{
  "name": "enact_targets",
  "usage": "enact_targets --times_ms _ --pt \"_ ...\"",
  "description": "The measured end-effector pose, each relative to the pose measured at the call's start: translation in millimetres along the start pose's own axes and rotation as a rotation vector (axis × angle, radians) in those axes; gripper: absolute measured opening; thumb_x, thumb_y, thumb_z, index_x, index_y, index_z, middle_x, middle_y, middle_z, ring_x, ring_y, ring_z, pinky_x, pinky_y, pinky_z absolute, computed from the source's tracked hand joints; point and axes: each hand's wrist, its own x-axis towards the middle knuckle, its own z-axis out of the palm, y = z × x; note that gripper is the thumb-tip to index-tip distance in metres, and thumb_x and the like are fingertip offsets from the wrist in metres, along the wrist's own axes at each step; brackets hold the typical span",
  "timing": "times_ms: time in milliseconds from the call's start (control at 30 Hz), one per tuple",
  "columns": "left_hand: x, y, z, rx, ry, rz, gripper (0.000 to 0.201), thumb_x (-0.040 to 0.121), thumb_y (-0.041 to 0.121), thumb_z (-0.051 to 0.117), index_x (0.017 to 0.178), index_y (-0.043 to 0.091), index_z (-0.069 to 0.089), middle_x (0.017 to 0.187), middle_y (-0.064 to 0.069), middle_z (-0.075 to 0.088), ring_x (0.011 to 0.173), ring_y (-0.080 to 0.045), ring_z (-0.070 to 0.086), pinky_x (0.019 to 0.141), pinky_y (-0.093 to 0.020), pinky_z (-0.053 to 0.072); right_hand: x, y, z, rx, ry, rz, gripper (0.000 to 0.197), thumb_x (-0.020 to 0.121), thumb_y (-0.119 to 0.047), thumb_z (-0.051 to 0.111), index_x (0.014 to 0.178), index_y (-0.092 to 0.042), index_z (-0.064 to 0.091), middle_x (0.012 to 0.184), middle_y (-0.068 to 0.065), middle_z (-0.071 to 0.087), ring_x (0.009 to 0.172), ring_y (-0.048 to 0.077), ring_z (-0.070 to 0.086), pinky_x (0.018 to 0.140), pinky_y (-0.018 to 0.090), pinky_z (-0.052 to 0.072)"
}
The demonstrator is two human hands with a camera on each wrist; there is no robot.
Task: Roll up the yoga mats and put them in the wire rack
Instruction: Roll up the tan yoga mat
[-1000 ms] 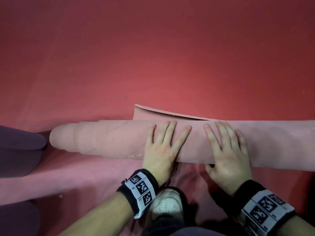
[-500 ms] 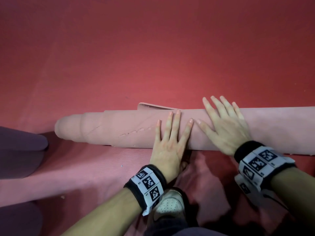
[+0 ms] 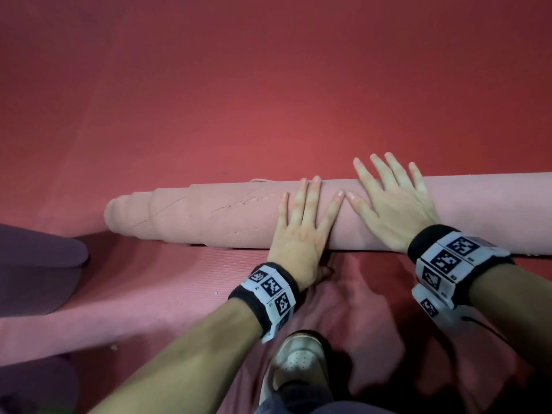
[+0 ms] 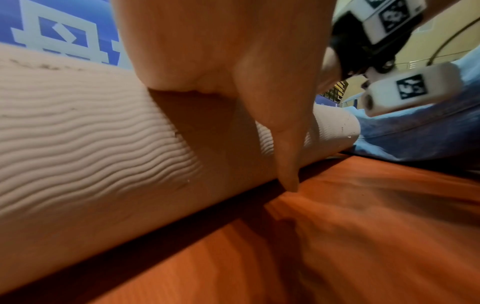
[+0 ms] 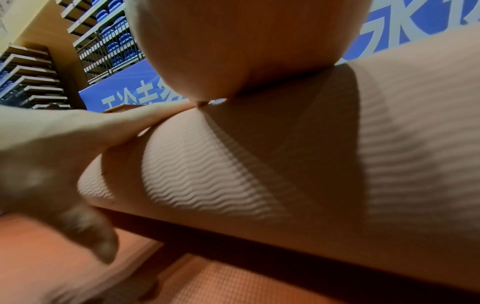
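Note:
A pink yoga mat (image 3: 227, 216), rolled into a long tube, lies across a red mat on the floor (image 3: 268, 85); its left end is stepped like a telescope. My left hand (image 3: 301, 222) presses flat on the roll's near side with fingers spread. My right hand (image 3: 391, 201) lies flat over the top of the roll, just right of the left, fingertips reaching past its far edge. In the wrist views the ribbed roll (image 4: 91, 148) (image 5: 337, 164) fills the frame under each palm. The wire rack is out of sight.
A flat pink mat (image 3: 134, 294) lies below the roll on the left, with purple mats (image 3: 35, 270) at the left edge. My white shoe (image 3: 298, 360) is at the bottom centre. The right wrist view shows shelving (image 5: 109, 41) and a blue banner behind.
The roll has turned away from me; the loose flap edge has nearly vanished over its far side. My right hand slid up over the top, and my left followed forward.

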Motion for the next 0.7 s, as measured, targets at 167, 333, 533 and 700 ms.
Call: enact_targets --times_ms 167,333,533,700 --pt "38 -13 -22 -0.027 -0.116 -0.001 0.142 0.064 0.056 0.084 0.156 0.024 -0.018 0.165 -0.018 -0.005 0.153 -0.035 -0.003 0.122 -0.054 -0.001 -19 -4 7 0.016 0.037 -0.014 0.076 0.094 -0.062 0.010 0.158 -0.022 0.009 0.165 0.008 0.011 0.152 0.024 0.003 0.123 0.046 0.003" --pt "84 -33 -49 -0.140 -0.299 -0.024 0.152 0.048 0.069 0.087 0.158 0.031 -0.012 0.167 -0.012 0.000 0.154 -0.029 0.001 0.123 -0.052 0.001 -42 -6 21 0.062 0.070 -0.017 0.079 0.095 -0.062 0.021 0.158 -0.015 0.011 0.166 0.008 -0.003 0.153 0.019 -0.007 0.122 0.051 0.004" --pt "80 -38 -42 -0.016 -0.214 0.113 0.153 0.046 0.080 0.080 0.156 0.033 -0.016 0.167 -0.008 -0.014 0.153 -0.033 -0.013 0.114 -0.069 -0.005 -51 -1 26 0.056 0.044 -0.030 0.079 0.096 -0.060 0.025 0.158 -0.014 0.011 0.166 0.007 -0.008 0.152 0.018 -0.010 0.120 0.056 0.012" --pt "55 -10 -24 0.081 -0.128 0.111 0.153 0.056 0.068 0.083 0.155 0.015 -0.022 0.164 -0.017 -0.021 0.151 -0.039 -0.018 0.115 -0.072 -0.002 -58 -1 28 0.033 0.064 -0.033 0.077 0.091 -0.044 0.039 0.156 -0.009 0.019 0.166 0.010 0.002 0.153 0.022 -0.002 0.119 0.057 0.017"
